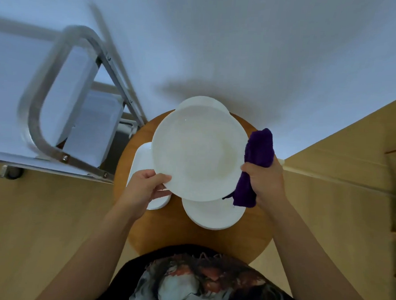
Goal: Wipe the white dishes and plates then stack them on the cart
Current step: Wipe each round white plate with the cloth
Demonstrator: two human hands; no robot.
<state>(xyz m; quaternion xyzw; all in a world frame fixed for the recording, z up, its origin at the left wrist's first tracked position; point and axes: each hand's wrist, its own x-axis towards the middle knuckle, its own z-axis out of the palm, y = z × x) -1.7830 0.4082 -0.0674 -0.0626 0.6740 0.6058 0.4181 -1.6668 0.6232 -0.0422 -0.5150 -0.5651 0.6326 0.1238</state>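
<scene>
Plate (198, 150), big, white, round, is held up above a small round wooden table (165, 230), tilted a bit toward the person. Left hand (144, 188) pinches its near-left rim, thumb on top, fingers under. Right hand (265, 178) is clenched around a bunched purple cloth (257, 162), which sits just beside the plate's right rim, touching or almost; can't tell which.

Risks, as a guess: plate hangs on a one-hand rim pinch only, so a hard swipe w/ the cloth could twist it out of the fingers & drop it onto the dishes below. Cloth is wadded thick, so it may skim the middle & miss the rim.

Under the held plate, near side: a smaller white plate stack (213, 216) on the table, partly covered. Left of that, a white rectangular dish (141, 160), its near end hidden behind the left hand. Further back another round white plate (204, 102) peeks past the far rim. So several pieces look not yet done.

Far left: the cart (58, 92), metal tube frame w/ pale shelves, blurred, standing next to the table. Its upright handle frame is between the table & the shelf, so the plate prob. needs lifting over or around it. White wall beyond; wood floor either side.
</scene>
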